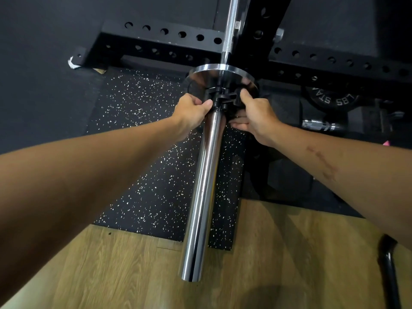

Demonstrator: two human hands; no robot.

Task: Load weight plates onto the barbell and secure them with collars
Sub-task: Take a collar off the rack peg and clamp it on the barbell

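Note:
A chrome barbell sleeve (204, 188) points toward me from the black rack. At its far end sits a shiny chrome weight plate (201, 75), pushed up against the bar's shoulder. A black clamp collar (225, 97) wraps the sleeve right in front of that plate. My left hand (192, 112) pinches the collar's left side with thumb and fingers. On the collar's right side, my right hand (256, 117) grips it, thumb on top and fingers curled beneath. Whether the collar's lever is locked is hidden by my fingers.
A black power rack (160, 44) with perforated beams crosses the background. A black plate marked LBS (332, 99) leans at the right above a chrome dumbbell handle (317, 125). Speckled rubber mat (142, 152) lies below, wood floor (278, 253) nearer me, a black tube (389, 270) at lower right.

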